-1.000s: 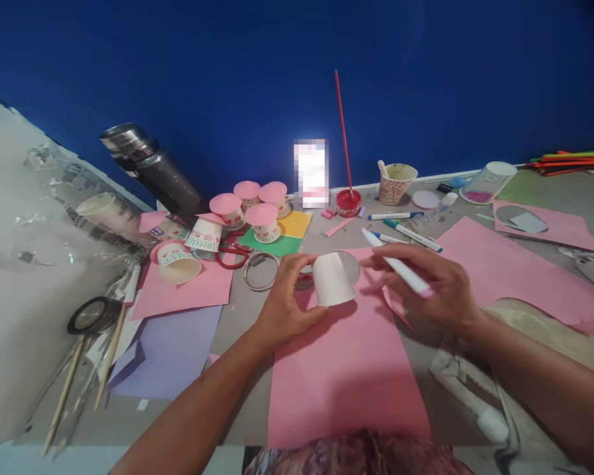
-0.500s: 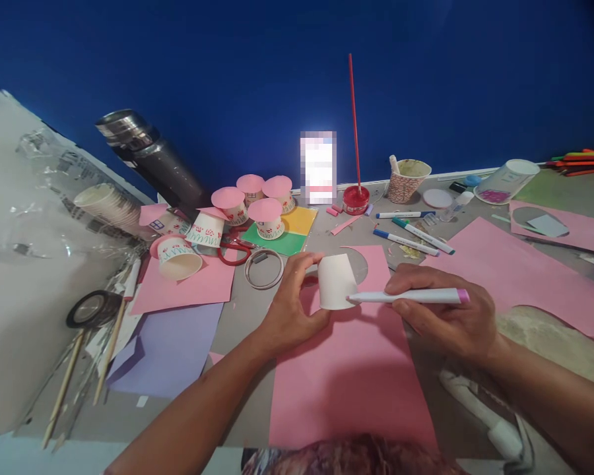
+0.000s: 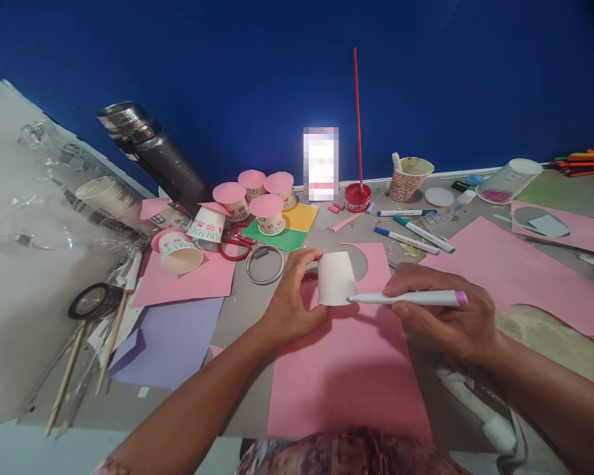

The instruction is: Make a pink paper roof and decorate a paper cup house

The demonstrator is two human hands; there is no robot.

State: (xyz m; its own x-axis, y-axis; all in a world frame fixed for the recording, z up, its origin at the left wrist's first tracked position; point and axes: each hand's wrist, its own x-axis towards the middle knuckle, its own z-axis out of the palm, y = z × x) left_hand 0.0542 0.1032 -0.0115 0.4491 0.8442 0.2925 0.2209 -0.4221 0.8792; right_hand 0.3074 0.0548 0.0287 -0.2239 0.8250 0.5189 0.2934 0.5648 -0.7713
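Note:
A plain white paper cup (image 3: 335,278) stands upside down on a pink paper sheet (image 3: 346,376) in front of me. My left hand (image 3: 290,300) grips the cup's left side, thumb and fingers curled around it. My right hand (image 3: 443,310) is closed on a white marker with a pink end (image 3: 408,298), held level. The marker's tip touches the cup's lower right edge.
Several decorated cups with pink tops (image 3: 257,204) stand at the back left by a dark flask (image 3: 151,155). Red scissors (image 3: 235,245), a metal ring (image 3: 264,264), a tape roll (image 3: 94,300), wooden sticks (image 3: 66,376), loose markers (image 3: 410,231), a red paint pot (image 3: 357,196) and more pink sheets (image 3: 509,270) lie around.
My right hand turned the marker from pointing away to lying level and brought its tip to the cup's lower edge. My left hand has kept its hold on the cup.

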